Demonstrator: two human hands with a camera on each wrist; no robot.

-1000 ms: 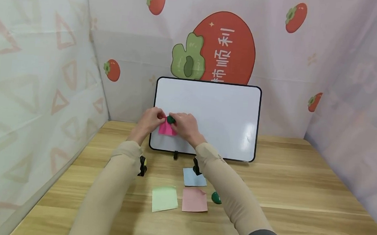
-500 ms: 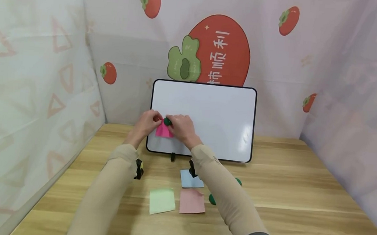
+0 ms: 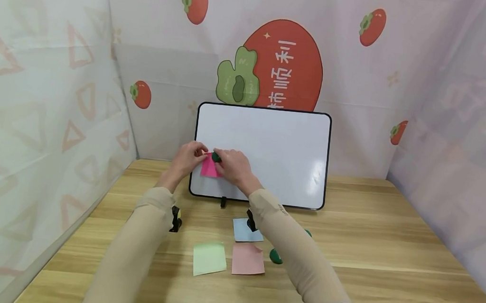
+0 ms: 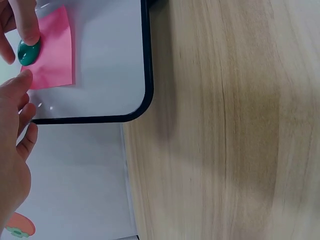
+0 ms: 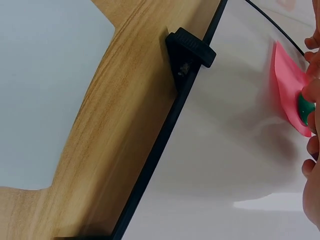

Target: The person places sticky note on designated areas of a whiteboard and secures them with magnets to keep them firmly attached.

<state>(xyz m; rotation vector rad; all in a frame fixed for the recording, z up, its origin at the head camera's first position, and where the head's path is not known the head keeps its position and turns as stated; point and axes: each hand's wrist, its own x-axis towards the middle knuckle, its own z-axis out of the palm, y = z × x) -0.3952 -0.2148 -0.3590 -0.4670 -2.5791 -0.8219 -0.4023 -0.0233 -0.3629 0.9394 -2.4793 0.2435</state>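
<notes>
A bright pink sticky note point(image 3: 209, 168) lies against the lower left part of the whiteboard point(image 3: 278, 144). My right hand point(image 3: 235, 167) holds a round green magnet point(image 4: 29, 52) at the note's upper edge, its fingertips on the magnet's dome. My left hand point(image 3: 185, 160) pinches the note's upper left corner, just left of the magnet. In the left wrist view one left fingertip is right at the note's edge, with the other fingers loosely bent. The right wrist view shows the note's lower edge standing off the board.
On the wooden table point(image 3: 389, 258) in front of the board lie a blue note point(image 3: 240, 234), a pale green note point(image 3: 209, 259) and a dusty pink note point(image 3: 248, 260). A green magnet point(image 3: 276, 256) sits beside them; another point(image 3: 307, 232) is partly behind the right sleeve. A black foot point(image 3: 223, 202) supports the board.
The head view has shifted slightly. The left hand has drawn a little to the left, and the pink note's upper part looks flatter. The right hand keeps the magnet at the same spot.
</notes>
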